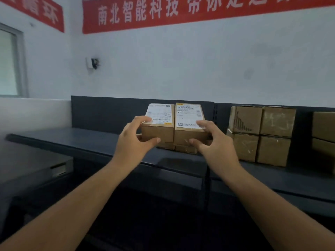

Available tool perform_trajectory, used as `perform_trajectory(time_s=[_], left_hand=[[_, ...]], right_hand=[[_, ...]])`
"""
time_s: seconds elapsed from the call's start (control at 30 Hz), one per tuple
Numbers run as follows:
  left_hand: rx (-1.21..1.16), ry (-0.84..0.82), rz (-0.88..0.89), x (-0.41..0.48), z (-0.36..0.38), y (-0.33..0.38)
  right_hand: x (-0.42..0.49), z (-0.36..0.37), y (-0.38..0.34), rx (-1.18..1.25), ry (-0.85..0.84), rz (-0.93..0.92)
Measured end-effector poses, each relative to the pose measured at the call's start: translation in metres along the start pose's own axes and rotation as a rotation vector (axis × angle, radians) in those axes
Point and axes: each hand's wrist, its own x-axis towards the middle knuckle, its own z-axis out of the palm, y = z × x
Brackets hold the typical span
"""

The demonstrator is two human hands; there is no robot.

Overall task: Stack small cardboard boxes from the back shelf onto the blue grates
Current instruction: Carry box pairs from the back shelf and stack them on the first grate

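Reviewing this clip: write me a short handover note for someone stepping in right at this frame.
Left hand grips the left labelled box; right hand grips the right labelled box. The two boxes are side by side, apparently atop more small boxes on the dark back shelf.
A stack of four plain boxes sits to the right, with more at the frame edge.
Blue grates are not in view, so progress cannot be judged.
Left: carry this pair to the grates, then the rest.

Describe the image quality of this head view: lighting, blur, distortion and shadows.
Head view: dim, bluish light; the dark grey metal shelf is underexposed and the space beneath is nearly black. Wide-angle bending curves the red banner with white characters. The white shipping labels on the two small brown cardboard boxes are too soft to read. Both hands, left and right, are fairly sharp.
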Motion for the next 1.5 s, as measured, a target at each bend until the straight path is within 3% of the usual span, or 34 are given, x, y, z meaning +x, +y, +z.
perform_trajectory(time_s=[0.33, 0.83, 1.27, 1.5], left_hand=[[0.168, 0.262, -0.154, -0.153, -0.134, 0.024], [0.611, 0.64, -0.373, -0.356, -0.391, 0.063], [0.672, 0.738, -0.566, -0.451, -0.633, -0.035], [0.743, 0.723, -0.71, -0.483, -0.713, -0.114]], right_hand=[[-0.083, 0.068, -0.075, 0.32, -0.203, -0.161], [-0.21, 0.219, -0.275, 0.829, -0.644, -0.281], [-0.28, 0.418, -0.447, 0.844, -0.855, -0.162], [-0.326, 0.522, -0.508, 0.751, -0.981, -0.154]])
